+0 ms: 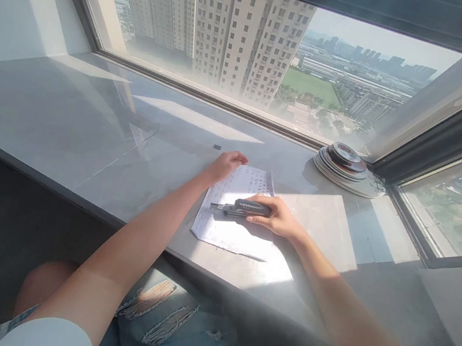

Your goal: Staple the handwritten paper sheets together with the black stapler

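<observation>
One stapler (243,208), one printed paper sheet (229,230). One stack of plates (347,167), its count unclear. One small dark item (216,147).

Stack of plates (347,166) on grey sill (70,114), small dark object (216,147), tower blocks (243,30) outside

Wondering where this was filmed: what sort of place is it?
Probably a flat high in a tower block: a wide stone window ledge, apartment towers outside, ground far below, a stack of plates, and the right hand holding a stapler on a printed sheet.
</observation>
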